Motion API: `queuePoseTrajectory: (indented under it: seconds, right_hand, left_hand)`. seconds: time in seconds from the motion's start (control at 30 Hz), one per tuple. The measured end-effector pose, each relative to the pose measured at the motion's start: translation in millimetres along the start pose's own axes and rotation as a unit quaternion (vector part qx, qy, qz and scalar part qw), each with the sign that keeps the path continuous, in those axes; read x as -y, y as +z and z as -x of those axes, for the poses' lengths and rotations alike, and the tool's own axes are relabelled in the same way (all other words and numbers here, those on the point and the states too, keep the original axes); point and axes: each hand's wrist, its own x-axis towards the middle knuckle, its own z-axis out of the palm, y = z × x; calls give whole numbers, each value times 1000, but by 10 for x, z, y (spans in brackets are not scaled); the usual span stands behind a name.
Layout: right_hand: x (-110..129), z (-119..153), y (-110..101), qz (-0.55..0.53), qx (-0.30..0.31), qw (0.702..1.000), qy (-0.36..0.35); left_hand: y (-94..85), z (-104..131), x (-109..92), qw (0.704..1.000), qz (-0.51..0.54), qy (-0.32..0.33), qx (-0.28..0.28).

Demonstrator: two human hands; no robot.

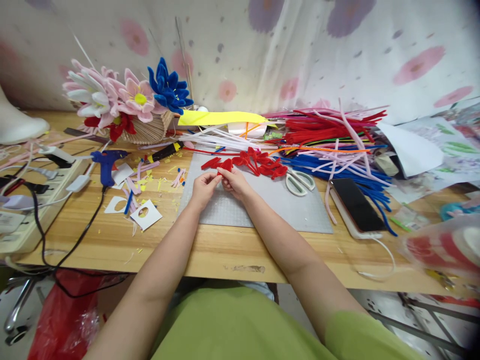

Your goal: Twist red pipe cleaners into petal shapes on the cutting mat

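My left hand (204, 189) and my right hand (235, 183) meet over the grey cutting mat (270, 205). Between their fingertips they pinch a small red fuzzy piece (226, 166), partly covered by the fingers. Just beyond it, several red looped pieces (258, 162) lie on the mat, and a shorter red piece (211, 163) sits to their left. White-handled scissors (299, 183) rest at the mat's right side, near the looped pieces.
Pipe cleaners (330, 127) are heaped at the back right, near a phone (357, 205). On the left are a blue glue gun (107, 164), a power strip (48, 200), cut white cards (146, 215) and fuzzy flowers (138, 97). A cup (442, 247) stands far right.
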Motion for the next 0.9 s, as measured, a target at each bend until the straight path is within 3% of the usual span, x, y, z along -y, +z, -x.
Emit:
queuePoseTrajectory:
  seconds: [0.1,0.2,0.37,0.5,0.67,0.77,0.9]
  right_hand:
    - [-9,6,31,10,0,1000,17]
    - [-15,19,60,5,7,999,33]
    - [-38,29,96,42,-6,998,35]
    - [-18,21,62,133,-32,991,12]
    - [117,24,-160,230,-6,972,45]
    - [167,52,-244,283,36,958,-35]
    - [138,76,-187,328,165,917,-154]
  left_hand:
    - [21,19,4,999,4,25,-37]
    - [44,36,-3,998,11,7,-64]
    - [13,19,-2,999,35,3,-33]
    - [-161,-63,-20,998,50,-32,29]
    - [-470,-181,-97,994,101,-33,-34]
    - [-559,-208,-112,994,106,-31,-26]
    - [-532,-203,-80,997,70,-43,1]
